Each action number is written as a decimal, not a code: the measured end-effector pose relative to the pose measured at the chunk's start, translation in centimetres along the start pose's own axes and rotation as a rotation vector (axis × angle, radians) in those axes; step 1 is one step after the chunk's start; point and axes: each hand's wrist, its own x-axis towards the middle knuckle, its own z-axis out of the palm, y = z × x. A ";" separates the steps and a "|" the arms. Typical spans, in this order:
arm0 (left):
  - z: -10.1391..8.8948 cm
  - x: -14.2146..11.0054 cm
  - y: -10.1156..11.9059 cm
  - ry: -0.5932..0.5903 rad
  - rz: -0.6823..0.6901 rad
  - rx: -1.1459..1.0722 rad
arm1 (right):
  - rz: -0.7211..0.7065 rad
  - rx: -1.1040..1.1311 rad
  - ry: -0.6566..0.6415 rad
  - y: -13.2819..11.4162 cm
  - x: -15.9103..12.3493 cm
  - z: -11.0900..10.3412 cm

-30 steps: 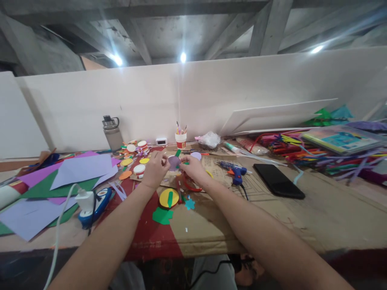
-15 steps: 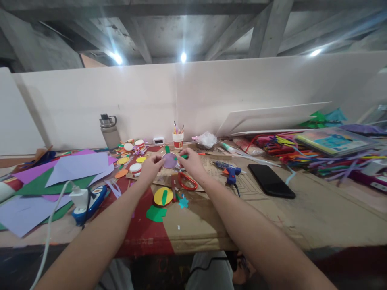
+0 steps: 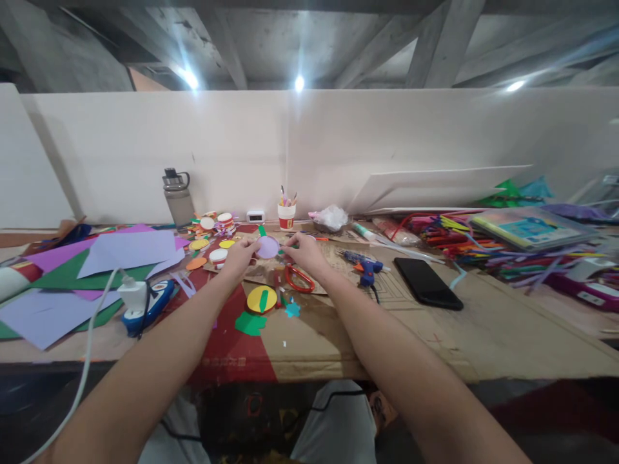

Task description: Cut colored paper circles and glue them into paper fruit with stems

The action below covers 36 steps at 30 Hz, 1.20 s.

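Bare hands [image 3: 240, 259]: two. Lilac disc [image 3: 267, 247] at the fingertips: one. Yellow discs [image 3: 254, 298]: three, one larger. Orange disc [image 3: 196, 263]: one. Blue star-shaped cutout [image 3: 293, 309]: one. Glue gun [image 3: 369, 271], smartphone [image 3: 428, 282], drink bottle [image 3: 178, 206], digital clock [image 3: 256, 217]: one apiece. Ceiling lights [image 3: 300, 83]: three. Pipe cleaners [image 3: 438, 240]: heaped, past counting.

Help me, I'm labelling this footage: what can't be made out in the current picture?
- Head view: the far side of the purple disc, turned away from the camera.
- Head view: whether the right hand pinches anything; too small and blurred there.
- Head view: any reading on the small white device; too small.
- Head view: the rest of the purple object at far right, cut off by the picture's edge.
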 end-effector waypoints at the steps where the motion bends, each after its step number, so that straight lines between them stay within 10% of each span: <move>1: -0.1 0.0 0.1 0.005 0.004 0.007 | -0.008 -0.016 -0.012 0.0 0.0 -0.1; 8: -1.3 0.6 -0.1 0.028 0.025 0.078 | -0.052 -0.269 -0.197 0.0 -0.2 -0.6; 36: 2.1 -1.0 0.5 -0.111 -0.077 -0.497 | 0.063 0.153 0.008 0.0 -0.3 0.7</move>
